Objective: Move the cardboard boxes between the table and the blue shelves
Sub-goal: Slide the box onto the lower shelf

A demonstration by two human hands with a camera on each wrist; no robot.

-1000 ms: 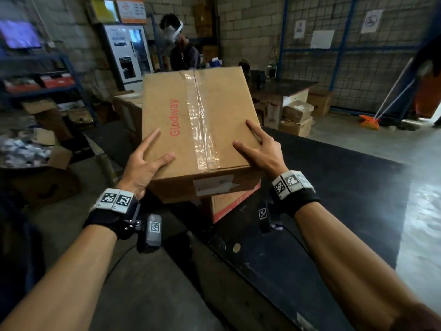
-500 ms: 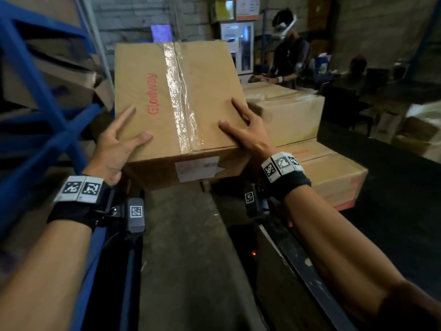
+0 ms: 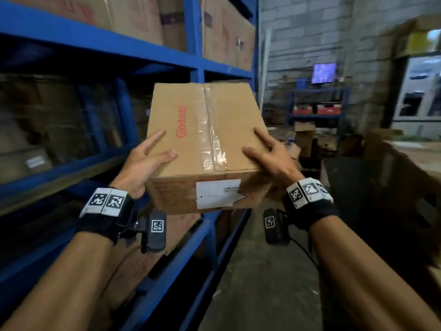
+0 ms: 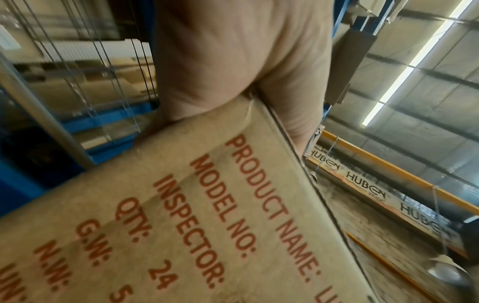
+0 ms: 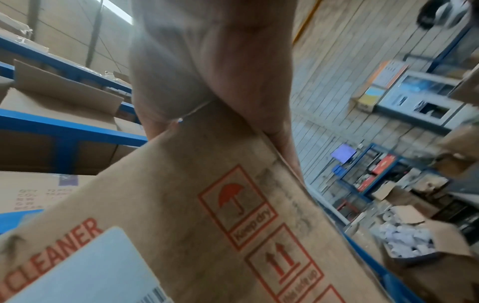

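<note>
I carry a taped cardboard box (image 3: 205, 130) printed "Glodway", held in the air in front of the blue shelves (image 3: 95, 41). My left hand (image 3: 148, 158) grips its near left corner, thumb on top. My right hand (image 3: 269, 156) grips the near right corner the same way. A white label faces me on the front side. The left wrist view shows the left hand (image 4: 233, 61) clamped over a corner of the box (image 4: 207, 225) with red print. In the right wrist view the right hand (image 5: 207, 51) clasps a corner of the box (image 5: 207, 205) by its "Keep dry" mark.
Brown boxes (image 3: 226, 32) fill the upper shelf, and another box (image 3: 152, 254) sits on the low shelf under my left wrist. A concrete aisle (image 3: 262, 283) runs ahead. A small blue rack (image 3: 317, 108) stands at the back wall. Large cardboard (image 3: 405, 168) stands at right.
I have turned left from the table to the blue shelves, carrying the box in both hands. The grip is the same. The stacked boxes and the other person are out of view.
</note>
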